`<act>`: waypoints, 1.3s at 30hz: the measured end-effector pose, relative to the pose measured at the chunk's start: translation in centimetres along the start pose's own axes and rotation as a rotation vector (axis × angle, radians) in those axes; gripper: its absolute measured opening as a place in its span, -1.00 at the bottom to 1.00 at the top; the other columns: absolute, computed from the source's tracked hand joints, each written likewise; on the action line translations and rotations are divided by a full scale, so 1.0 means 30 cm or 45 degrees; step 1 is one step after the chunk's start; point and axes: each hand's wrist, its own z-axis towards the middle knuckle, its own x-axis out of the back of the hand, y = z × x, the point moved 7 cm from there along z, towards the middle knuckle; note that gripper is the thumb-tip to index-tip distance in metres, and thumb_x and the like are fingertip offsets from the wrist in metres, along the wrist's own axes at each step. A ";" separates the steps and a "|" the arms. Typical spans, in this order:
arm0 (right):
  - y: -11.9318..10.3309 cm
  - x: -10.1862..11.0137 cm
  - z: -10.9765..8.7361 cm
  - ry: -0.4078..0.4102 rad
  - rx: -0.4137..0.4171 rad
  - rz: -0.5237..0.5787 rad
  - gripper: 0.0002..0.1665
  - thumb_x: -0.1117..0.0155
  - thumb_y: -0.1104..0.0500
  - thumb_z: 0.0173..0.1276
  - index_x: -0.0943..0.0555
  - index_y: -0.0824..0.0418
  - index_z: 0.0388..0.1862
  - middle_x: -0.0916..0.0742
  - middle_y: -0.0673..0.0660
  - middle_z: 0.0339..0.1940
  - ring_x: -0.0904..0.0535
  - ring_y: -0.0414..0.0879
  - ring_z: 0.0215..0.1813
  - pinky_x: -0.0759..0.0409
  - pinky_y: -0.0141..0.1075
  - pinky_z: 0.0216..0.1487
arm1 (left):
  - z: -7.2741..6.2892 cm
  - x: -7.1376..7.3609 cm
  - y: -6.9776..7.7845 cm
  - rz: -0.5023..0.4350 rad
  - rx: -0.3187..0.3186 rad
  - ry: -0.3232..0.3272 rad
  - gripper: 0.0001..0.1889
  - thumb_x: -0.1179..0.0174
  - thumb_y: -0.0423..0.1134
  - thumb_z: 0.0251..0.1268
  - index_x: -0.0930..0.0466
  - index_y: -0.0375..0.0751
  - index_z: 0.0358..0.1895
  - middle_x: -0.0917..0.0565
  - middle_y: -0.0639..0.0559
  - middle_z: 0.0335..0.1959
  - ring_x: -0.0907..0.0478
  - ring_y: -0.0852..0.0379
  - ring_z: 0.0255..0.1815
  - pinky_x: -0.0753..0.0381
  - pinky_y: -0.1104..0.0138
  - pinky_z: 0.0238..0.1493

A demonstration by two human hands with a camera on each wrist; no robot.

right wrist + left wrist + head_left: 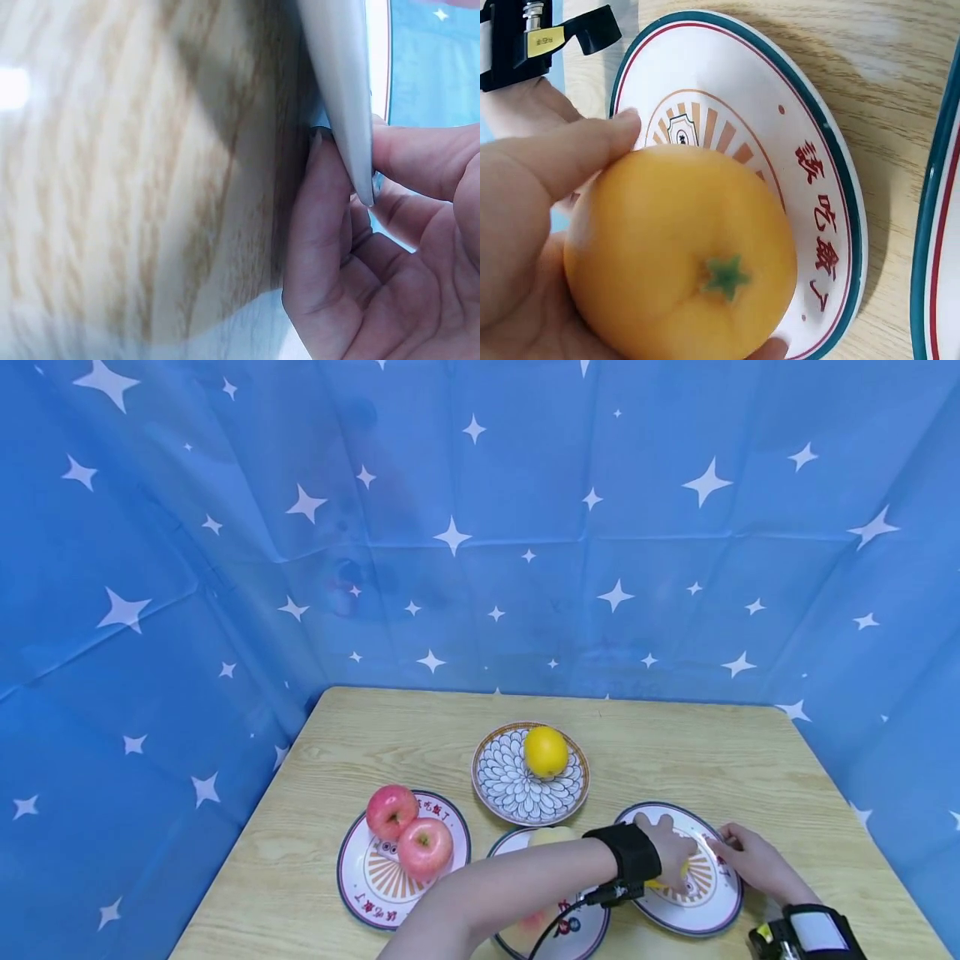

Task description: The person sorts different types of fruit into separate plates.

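Observation:
Over the right-hand plate [705, 914], my left hand [667, 852] grips an orange [679, 247], its green star-shaped stem end showing in the left wrist view. The hand covers most of the orange in the head view. My right hand [761, 864] pinches the rim of that same plate at its right side. In the right wrist view the plate's edge [345, 97] lies between the thumb and the fingers [319, 225]. The plate is white with a dark rim, red characters and a sunburst print.
Two apples [425, 849] sit on a similar plate [348, 877] at the left. Behind, a patterned plate [498, 777] bears another orange [546, 752]. My left forearm crosses above a middle plate [592, 931] with pale fruit [552, 836] on it. A blue star-printed cloth [525, 610] surrounds the wooden table [277, 860].

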 end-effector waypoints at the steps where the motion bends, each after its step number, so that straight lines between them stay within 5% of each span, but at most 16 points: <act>1: -0.001 0.000 -0.002 -0.001 -0.002 0.000 -0.65 0.00 0.03 0.41 -0.41 0.34 -0.22 -0.50 0.06 -0.48 -0.36 -0.09 -0.43 -0.29 -0.32 -0.46 | -0.007 0.006 -0.009 -0.022 0.012 0.002 -0.40 -0.24 0.30 -0.04 -0.32 0.56 0.18 -0.37 0.38 0.03 -0.22 0.24 0.09 -0.24 0.22 0.02; 4: -0.001 -0.003 -0.004 -0.007 -0.012 0.002 -0.64 -0.01 0.02 0.40 -0.41 0.35 -0.19 -0.50 0.06 -0.49 -0.37 -0.09 -0.44 -0.30 -0.31 -0.46 | -0.030 0.048 -0.048 -0.056 0.026 0.064 -0.27 -0.22 0.38 -0.12 -0.21 0.61 0.25 -0.30 0.30 0.10 -0.25 0.15 0.07 -0.31 0.21 -0.03; 7: 0.008 -0.004 0.002 -0.017 -0.052 -0.005 -0.58 0.00 -0.03 0.41 -0.39 0.35 -0.18 -0.48 0.07 -0.48 -0.37 -0.09 -0.44 -0.29 -0.31 -0.45 | -0.045 0.137 -0.122 -0.068 0.007 0.247 -0.16 -0.18 0.44 -0.14 -0.08 0.57 0.33 -0.28 0.22 0.20 -0.26 0.13 0.09 -0.35 0.24 -0.02; 11: 0.026 -0.004 0.012 -0.033 -0.117 -0.018 -0.51 0.02 -0.12 0.40 -0.38 0.35 -0.17 -0.46 0.08 -0.46 -0.36 -0.07 -0.40 -0.27 -0.29 -0.41 | -0.050 0.255 -0.296 -0.112 0.079 0.577 -0.04 -0.14 0.45 -0.12 0.06 0.39 0.42 -0.17 0.01 0.36 -0.23 -0.02 0.23 -0.37 0.19 0.08; 14: 0.031 -0.005 0.012 -0.045 -0.138 -0.012 -0.48 0.01 -0.14 0.40 -0.39 0.35 -0.16 -0.47 0.09 -0.45 -0.36 -0.06 -0.39 -0.27 -0.28 -0.39 | -0.040 0.265 -0.452 -0.208 0.242 0.690 0.04 -0.17 0.45 -0.15 0.13 0.33 0.45 -0.08 -0.13 0.41 -0.19 -0.15 0.28 -0.38 0.09 0.08; 18: 0.027 -0.010 0.005 -0.050 -0.145 -0.005 -0.50 0.00 -0.11 0.40 -0.40 0.36 -0.14 -0.49 0.09 -0.44 -0.37 -0.06 -0.37 -0.28 -0.27 -0.38 | -0.011 0.175 -0.593 -0.349 0.413 0.540 0.09 -0.24 0.44 -0.23 0.16 0.37 0.44 0.01 -0.18 0.43 -0.15 -0.24 0.28 -0.43 -0.01 -0.02; 22: 0.017 -0.020 0.000 -0.040 -0.137 -0.008 -0.56 0.00 -0.06 0.41 -0.41 0.36 -0.16 -0.49 0.09 -0.44 -0.37 -0.06 -0.38 -0.29 -0.28 -0.38 | 0.019 0.086 -0.629 -0.287 0.463 0.308 0.05 -0.25 0.47 -0.31 -0.02 0.37 0.41 -0.01 -0.12 0.41 -0.09 -0.27 0.31 -0.45 -0.06 -0.05; 24: 0.014 -0.030 0.000 -0.044 -0.135 -0.003 -0.57 0.00 -0.04 0.41 -0.41 0.35 -0.17 -0.49 0.09 -0.44 -0.37 -0.06 -0.38 -0.28 -0.27 -0.38 | 0.028 0.062 -0.639 -0.228 0.486 0.255 -0.02 -0.25 0.46 -0.31 -0.19 0.31 0.35 -0.11 -0.09 0.36 -0.09 -0.25 0.31 -0.44 -0.08 -0.03; 28: 0.017 -0.048 0.001 -0.072 -0.179 0.017 -0.56 -0.01 -0.08 0.41 -0.40 0.33 -0.16 -0.49 0.09 -0.43 -0.37 -0.06 -0.37 -0.28 -0.27 -0.37 | 0.036 0.027 -0.684 -0.173 0.579 0.241 -0.16 -0.29 0.43 -0.30 -0.42 0.22 0.20 -0.26 -0.05 0.25 -0.11 -0.20 0.27 -0.45 -0.07 -0.04; 32: 0.019 -0.053 -0.002 -0.087 -0.182 0.034 -0.54 -0.01 -0.09 0.40 -0.41 0.33 -0.17 -0.48 0.09 -0.44 -0.37 -0.06 -0.36 -0.28 -0.27 -0.37 | 0.043 -0.015 -0.736 -0.135 0.653 0.248 -0.20 -0.36 0.32 -0.27 -0.41 0.25 0.21 -0.26 -0.05 0.23 -0.18 -0.21 0.22 -0.52 0.00 -0.17; 39: 0.027 -0.027 -0.001 -0.029 -0.217 0.011 -0.42 -0.01 -0.17 0.37 -0.41 0.38 -0.13 -0.50 0.10 -0.43 -0.39 -0.05 -0.36 -0.29 -0.27 -0.37 | 0.060 -0.011 -0.744 -0.007 0.639 0.353 -0.55 -0.21 -0.08 0.18 -0.45 0.25 0.17 -0.31 -0.05 0.19 -0.33 -0.23 0.08 -0.49 0.15 -0.60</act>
